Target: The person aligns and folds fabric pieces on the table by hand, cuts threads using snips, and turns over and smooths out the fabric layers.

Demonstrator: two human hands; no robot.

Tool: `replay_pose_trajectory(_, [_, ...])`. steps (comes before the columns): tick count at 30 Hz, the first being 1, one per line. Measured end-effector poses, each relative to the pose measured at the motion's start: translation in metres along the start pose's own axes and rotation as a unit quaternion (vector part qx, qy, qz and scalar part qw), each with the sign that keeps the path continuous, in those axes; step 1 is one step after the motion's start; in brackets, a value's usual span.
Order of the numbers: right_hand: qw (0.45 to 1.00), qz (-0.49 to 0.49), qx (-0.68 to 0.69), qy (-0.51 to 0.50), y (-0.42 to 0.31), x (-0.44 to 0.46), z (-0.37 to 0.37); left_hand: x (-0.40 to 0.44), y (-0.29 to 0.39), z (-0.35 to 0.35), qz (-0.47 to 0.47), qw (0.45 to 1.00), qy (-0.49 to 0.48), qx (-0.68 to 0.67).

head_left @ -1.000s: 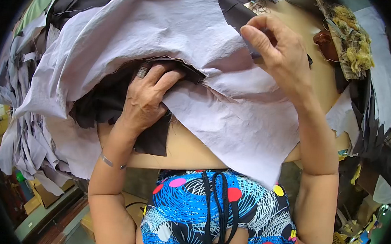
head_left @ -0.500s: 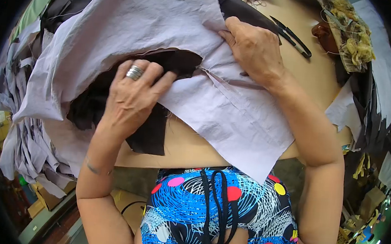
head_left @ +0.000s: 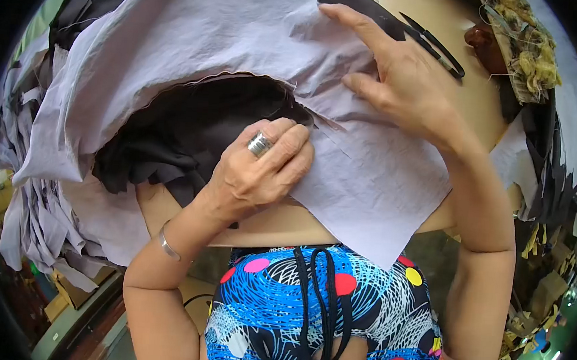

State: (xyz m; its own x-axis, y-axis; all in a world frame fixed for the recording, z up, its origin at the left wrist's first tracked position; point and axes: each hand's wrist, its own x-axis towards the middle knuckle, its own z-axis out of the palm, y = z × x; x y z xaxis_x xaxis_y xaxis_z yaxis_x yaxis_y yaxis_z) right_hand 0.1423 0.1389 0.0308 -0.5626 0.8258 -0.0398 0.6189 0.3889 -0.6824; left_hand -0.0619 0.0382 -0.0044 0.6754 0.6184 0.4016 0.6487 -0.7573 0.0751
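On a tan table [head_left: 441, 7], pale cloth [head_left: 225, 28] spreads across the middle, dark fabric [head_left: 212, 128] showing within its curved edge. Right of the table's middle, the right hand [head_left: 409, 81] opens wide, apparently gripping nothing; toward its front, the left hand [head_left: 263, 165] curls, any hold hidden. Light, even tension should limit puckering.

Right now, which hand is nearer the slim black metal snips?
Right: the right hand is just beside the snips; the left hand is farther off, lower left in view.
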Motion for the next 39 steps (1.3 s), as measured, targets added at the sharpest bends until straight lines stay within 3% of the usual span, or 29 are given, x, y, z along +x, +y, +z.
replay_pose_trajectory(3, [1.000,-0.014,0.001,0.024,0.011,0.004,0.009,0.003,0.004,-0.004,0.023,0.999,-0.016,0.042])
replay_pose_trajectory(11, [0.973,-0.181,-0.046,0.136,0.030,0.002,0.035,0.007,0.007,-0.004,0.065,0.997,-0.044,0.002])
replay_pose_trajectory(15, [0.954,-0.238,-0.084,0.164,0.035,0.005,0.041,0.008,0.005,-0.004,0.030,0.998,-0.056,-0.015])
replay_pose_trajectory(18, [0.951,-0.247,-0.086,0.167,0.039,0.006,0.041,0.010,0.007,-0.005,0.011,0.998,-0.068,-0.015])
replay_pose_trajectory(21, [0.968,-0.190,-0.013,0.163,0.029,0.003,0.033,0.010,0.006,-0.005,0.007,0.997,-0.074,-0.019])
replay_pose_trajectory(24, [0.999,-0.035,0.039,0.013,0.011,-0.003,0.004,0.010,0.005,-0.004,0.011,0.997,-0.070,-0.022])
replay_pose_trajectory(30, [0.982,-0.180,-0.014,0.053,0.027,0.000,0.015,0.011,0.006,-0.005,0.014,0.997,-0.071,-0.011])
replay_pose_trajectory(39, [0.971,-0.211,-0.031,0.106,0.027,-0.003,0.028,0.014,0.010,-0.005,-0.011,0.997,-0.073,0.005])
